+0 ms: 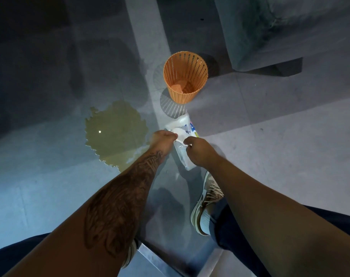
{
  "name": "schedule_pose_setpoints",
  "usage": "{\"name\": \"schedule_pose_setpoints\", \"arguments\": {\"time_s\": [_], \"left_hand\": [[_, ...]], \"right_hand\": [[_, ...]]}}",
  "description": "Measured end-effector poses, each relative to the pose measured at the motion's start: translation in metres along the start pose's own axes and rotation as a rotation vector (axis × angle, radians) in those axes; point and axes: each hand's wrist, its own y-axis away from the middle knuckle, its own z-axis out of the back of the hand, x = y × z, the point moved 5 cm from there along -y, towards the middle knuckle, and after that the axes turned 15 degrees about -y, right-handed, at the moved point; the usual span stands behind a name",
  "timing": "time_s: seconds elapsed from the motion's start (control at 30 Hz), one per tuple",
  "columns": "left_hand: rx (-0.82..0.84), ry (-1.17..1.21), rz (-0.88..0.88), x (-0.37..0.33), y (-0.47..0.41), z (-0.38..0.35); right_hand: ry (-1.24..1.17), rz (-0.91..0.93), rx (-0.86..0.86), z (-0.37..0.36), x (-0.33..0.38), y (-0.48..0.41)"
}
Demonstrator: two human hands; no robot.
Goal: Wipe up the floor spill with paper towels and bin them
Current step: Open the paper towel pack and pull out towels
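left hand [163, 136] and right hand [199, 149] pinch the towel pack [182, 124], label partly hidden.

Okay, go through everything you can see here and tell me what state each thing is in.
Spill: yellowish puddle on the floor, not yet wiped.
Paper towel pack: in plastic wrap, held by both hands.
Bin: upright, looks empty.
Left hand: fingers curled, gripping the pack.
Right hand: fingers curled, gripping the pack.
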Motion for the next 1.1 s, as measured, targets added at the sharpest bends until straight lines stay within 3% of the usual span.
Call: {"name": "schedule_pose_setpoints", "arguments": {"time_s": [0.07, 0.2, 0.3, 0.5, 0.6, 0.77, 0.93, 1.1], "left_hand": [[-0.028, 0.097, 0.036, 0.004, -0.002, 0.0], [0.119, 0.23, 0.099, 0.007, 0.0, -0.008], [0.165, 0.199, 0.074, 0.007, 0.006, -0.007], [0.141, 0.207, 0.02, -0.001, 0.015, -0.011], [0.139, 0.196, -0.011, -0.006, 0.017, -0.009], [0.147, 0.361, 0.063, -0.003, 0.015, -0.006], [0.218, 0.404, 0.071, -0.002, 0.017, -0.013], [0.255, 0.443, 0.056, -0.006, 0.021, -0.016]], "right_hand": [[-0.025, 0.056, -0.044, 0.001, 0.009, -0.002], [-0.116, 0.011, 0.015, 0.001, 0.011, -0.011], [-0.2, -0.094, 0.035, 0.001, 0.003, -0.012], [-0.448, 0.016, -0.16, 0.007, 0.012, -0.001], [-0.614, -0.07, -0.111, 0.014, 0.017, 0.005], [-0.556, 0.006, -0.106, 0.025, 0.027, 0.007], [-0.295, 0.116, -0.209, 0.032, 0.03, 0.003], [-0.352, 0.146, -0.224, 0.036, 0.033, 0.012]]}}
